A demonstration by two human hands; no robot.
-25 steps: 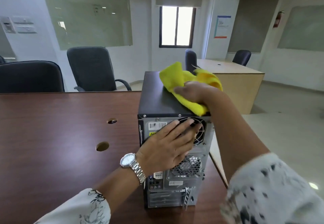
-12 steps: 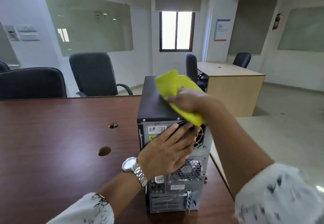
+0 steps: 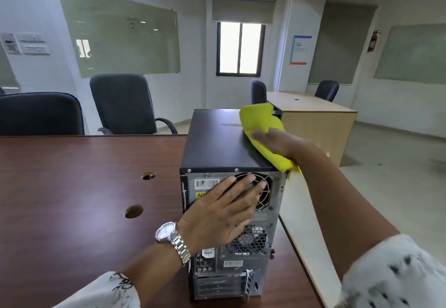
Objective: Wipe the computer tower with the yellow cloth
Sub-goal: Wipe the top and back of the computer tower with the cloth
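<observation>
Head view shows a black upright metal computer tower (image 3: 217, 148) standing near the right edge of a dark reddish-brown wooden table (image 3: 72, 199), its grey rear panel facing the camera. On the tower's top, along its right side, the right hand (image 3: 282, 143) presses down on a crumpled bright yellow cloth (image 3: 260, 124); its fingers lie extended over the cloth, which spills out ahead of and beneath them. The left hand (image 3: 222, 213), wearing a silver wristwatch (image 3: 171, 237), rests flat with fingers spread on the tower's rear panel, fingertips over the upper fan grille.
</observation>
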